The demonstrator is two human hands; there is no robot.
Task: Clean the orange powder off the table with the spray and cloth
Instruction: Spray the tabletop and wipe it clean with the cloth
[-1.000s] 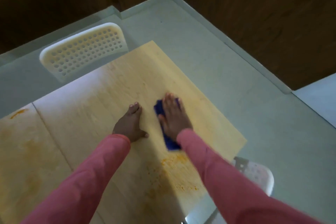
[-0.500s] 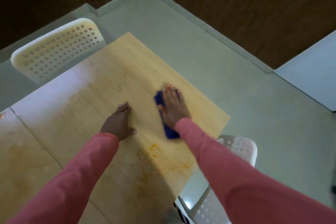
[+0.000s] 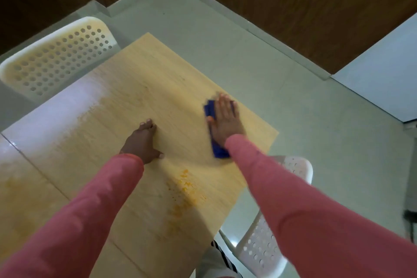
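The right hand (image 3: 226, 121) lies flat, fingers straight and together, pressing a blue cloth (image 3: 213, 127) onto the wooden table (image 3: 144, 88) near its right edge, not far from the far right corner. The cloth shows along the thumb side of the hand and below the wrist; the rest is hidden under the palm. The left hand (image 3: 143, 141) rests palm down on the table toward the middle, fingers extended and held close, thumb spread out to the side, holding nothing. The two hands are well apart.

A patch of orange powder (image 3: 182, 196) lies on the table between the two pink sleeves (image 3: 304, 214), nearer the near right edge, with scattered specks around it. Fainter orange smears (image 3: 15, 184) mark the left part of the table beyond a seam.

A white perforated chair (image 3: 56, 56) stands at the far edge, and another white perforated chair (image 3: 264, 248) sits at the right edge, partly under the right sleeve. No spray is visible.
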